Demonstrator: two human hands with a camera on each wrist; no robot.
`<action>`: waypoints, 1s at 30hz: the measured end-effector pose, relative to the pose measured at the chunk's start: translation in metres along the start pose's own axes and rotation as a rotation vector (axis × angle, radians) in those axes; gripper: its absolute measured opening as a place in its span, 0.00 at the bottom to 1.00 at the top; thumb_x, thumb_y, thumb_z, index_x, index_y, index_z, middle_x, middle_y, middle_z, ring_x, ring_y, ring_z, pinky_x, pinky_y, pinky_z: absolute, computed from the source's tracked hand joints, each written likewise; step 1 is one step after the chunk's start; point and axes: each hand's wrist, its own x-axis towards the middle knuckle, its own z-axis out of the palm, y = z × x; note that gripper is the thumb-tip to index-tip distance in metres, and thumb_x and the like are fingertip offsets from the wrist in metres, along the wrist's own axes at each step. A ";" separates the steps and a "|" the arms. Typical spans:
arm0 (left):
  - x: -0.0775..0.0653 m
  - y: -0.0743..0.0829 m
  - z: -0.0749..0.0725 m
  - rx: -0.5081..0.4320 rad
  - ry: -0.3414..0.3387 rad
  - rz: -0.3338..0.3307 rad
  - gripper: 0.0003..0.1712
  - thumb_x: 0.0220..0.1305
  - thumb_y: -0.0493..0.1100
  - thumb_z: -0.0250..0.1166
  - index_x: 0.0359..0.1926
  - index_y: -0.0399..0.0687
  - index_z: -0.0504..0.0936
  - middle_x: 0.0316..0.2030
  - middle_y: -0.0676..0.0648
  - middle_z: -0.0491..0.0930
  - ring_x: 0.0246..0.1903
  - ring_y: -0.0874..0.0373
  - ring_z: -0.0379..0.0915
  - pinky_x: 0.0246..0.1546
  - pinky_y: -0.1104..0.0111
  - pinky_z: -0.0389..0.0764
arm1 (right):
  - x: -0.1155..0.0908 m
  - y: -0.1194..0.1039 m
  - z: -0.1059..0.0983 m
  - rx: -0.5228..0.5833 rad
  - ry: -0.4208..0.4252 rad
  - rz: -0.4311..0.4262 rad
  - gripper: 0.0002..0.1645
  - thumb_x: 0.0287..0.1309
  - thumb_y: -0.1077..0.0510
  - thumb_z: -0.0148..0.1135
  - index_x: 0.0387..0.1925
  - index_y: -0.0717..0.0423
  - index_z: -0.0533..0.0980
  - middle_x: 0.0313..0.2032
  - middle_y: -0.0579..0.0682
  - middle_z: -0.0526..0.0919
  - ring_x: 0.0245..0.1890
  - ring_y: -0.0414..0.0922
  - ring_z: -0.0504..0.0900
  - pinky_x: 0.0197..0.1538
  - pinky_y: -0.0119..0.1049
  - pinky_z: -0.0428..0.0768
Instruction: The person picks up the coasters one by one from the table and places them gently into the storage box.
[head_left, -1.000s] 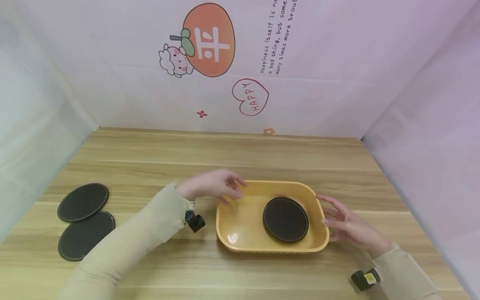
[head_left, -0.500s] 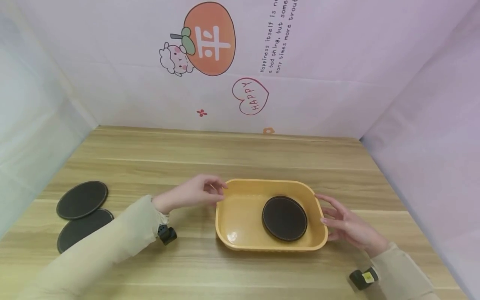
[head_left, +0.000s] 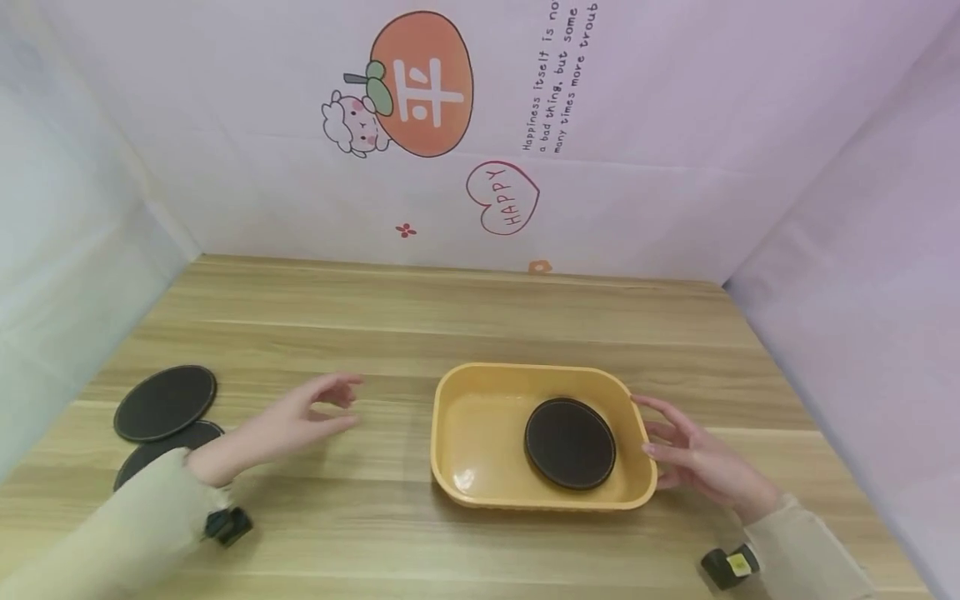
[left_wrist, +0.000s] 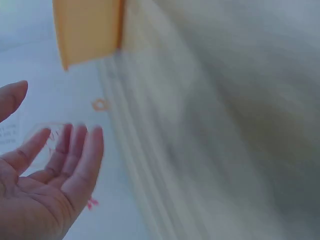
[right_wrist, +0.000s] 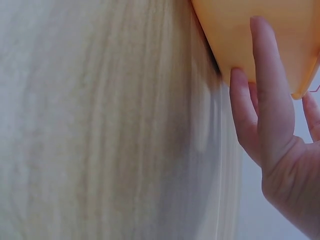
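A yellow plastic basin (head_left: pixel 480 450) stands on the table, and a black round coaster (head_left: pixel 570 443) with a stitched edge lies in its right half. My right hand (head_left: pixel 708 458) rests its fingertips against the basin's right end, fingers loosely spread; the right wrist view has the thumb (right_wrist: pixel 272 85) straight along the outer wall. Over the table left of the basin, my left hand (head_left: pixel 296 421) is in the air with fingers apart and nothing in them. Beyond it, at the left, lie two more black coasters, the upper one (head_left: pixel 167 402) overlapping the lower one (head_left: pixel 157 450), which my left forearm partly hides.
The wood-grain table (head_left: pixel 375 533) meets a white printed cloth (head_left: pixel 637 208) at the back, with more pale cloth along both sides. A small dark camera sits on each wrist, the left one (head_left: pixel 228 525) and the right one (head_left: pixel 727 567).
My left hand has moved from over the basin's left end out to the left, toward the two coasters. My right hand, the basin and the coaster in it have stayed in place.
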 end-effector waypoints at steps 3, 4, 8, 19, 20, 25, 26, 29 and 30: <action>-0.027 -0.009 -0.012 0.090 0.050 -0.041 0.34 0.65 0.44 0.62 0.66 0.36 0.61 0.55 0.35 0.71 0.56 0.39 0.67 0.51 0.53 0.77 | 0.000 0.000 0.001 0.008 -0.003 -0.011 0.36 0.68 0.69 0.44 0.67 0.31 0.54 0.56 0.42 0.68 0.51 0.46 0.79 0.44 0.52 0.82; -0.035 -0.012 -0.015 0.121 0.060 -0.057 0.34 0.66 0.45 0.61 0.67 0.37 0.60 0.57 0.35 0.69 0.58 0.39 0.66 0.52 0.51 0.76 | 0.000 -0.001 0.001 0.009 -0.002 -0.015 0.36 0.68 0.69 0.44 0.67 0.30 0.55 0.56 0.42 0.69 0.51 0.46 0.80 0.44 0.51 0.82; -0.062 -0.032 -0.028 0.302 0.131 -0.052 0.36 0.64 0.46 0.63 0.67 0.35 0.59 0.60 0.31 0.65 0.59 0.33 0.59 0.53 0.39 0.67 | 0.000 -0.002 0.001 0.011 -0.003 -0.028 0.36 0.68 0.70 0.43 0.67 0.31 0.55 0.55 0.42 0.69 0.50 0.45 0.80 0.43 0.50 0.82; -0.127 -0.092 -0.052 0.571 0.149 -0.163 0.51 0.68 0.50 0.57 0.74 0.52 0.27 0.67 0.24 0.18 0.62 0.18 0.11 0.52 0.28 0.16 | -0.002 0.000 -0.001 0.011 -0.010 -0.028 0.36 0.68 0.70 0.43 0.67 0.31 0.55 0.56 0.42 0.70 0.50 0.46 0.80 0.43 0.50 0.82; -0.130 -0.097 -0.052 0.571 0.134 -0.182 0.51 0.69 0.50 0.55 0.73 0.52 0.26 0.67 0.23 0.17 0.61 0.17 0.11 0.52 0.28 0.16 | -0.002 0.000 -0.001 0.010 -0.006 -0.024 0.36 0.68 0.70 0.43 0.67 0.31 0.55 0.56 0.41 0.70 0.50 0.46 0.80 0.43 0.50 0.82; -0.145 -0.119 -0.048 0.551 0.061 -0.281 0.47 0.72 0.51 0.50 0.73 0.57 0.24 0.66 0.22 0.19 0.60 0.13 0.18 0.50 0.23 0.27 | -0.001 0.002 -0.001 0.007 0.000 -0.008 0.36 0.67 0.69 0.45 0.68 0.33 0.54 0.56 0.43 0.70 0.50 0.47 0.80 0.44 0.52 0.82; -0.148 -0.122 -0.047 0.533 0.049 -0.292 0.46 0.72 0.50 0.50 0.73 0.57 0.24 0.66 0.22 0.19 0.60 0.13 0.20 0.49 0.23 0.29 | -0.001 0.002 -0.001 0.009 -0.004 -0.007 0.36 0.67 0.69 0.45 0.68 0.34 0.54 0.56 0.43 0.70 0.50 0.47 0.80 0.44 0.52 0.81; -0.152 -0.128 -0.044 0.481 0.028 -0.308 0.45 0.73 0.48 0.49 0.73 0.55 0.26 0.66 0.22 0.18 0.60 0.14 0.19 0.46 0.22 0.33 | -0.002 0.003 0.000 0.010 -0.012 -0.008 0.36 0.67 0.69 0.45 0.68 0.34 0.54 0.56 0.44 0.71 0.50 0.48 0.80 0.44 0.52 0.81; -0.153 -0.128 -0.044 0.469 0.026 -0.302 0.44 0.73 0.48 0.49 0.73 0.53 0.27 0.66 0.22 0.18 0.60 0.14 0.18 0.46 0.22 0.33 | -0.002 0.003 0.001 0.010 -0.012 -0.010 0.36 0.67 0.69 0.45 0.68 0.34 0.54 0.56 0.43 0.71 0.50 0.48 0.80 0.44 0.52 0.81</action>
